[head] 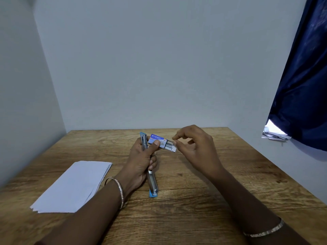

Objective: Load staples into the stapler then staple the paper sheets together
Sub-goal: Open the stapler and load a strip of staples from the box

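Note:
My left hand [141,160] grips a blue stapler [152,184] swung open, one half pointing up and the other down toward me. Its thumb also pins a small blue staple box [157,138] against the stapler. The box is open at its right end, where a grey strip of staples [169,145] pokes out. My right hand [192,145] is at that open end, thumb and forefinger curled close to the staples; whether they touch is unclear. A stack of white paper sheets [74,186] lies on the table to the left.
The wooden table [221,174] stands in a corner with grey walls at the back and left. A dark blue curtain [304,85] hangs at the right, with some papers under its lower edge.

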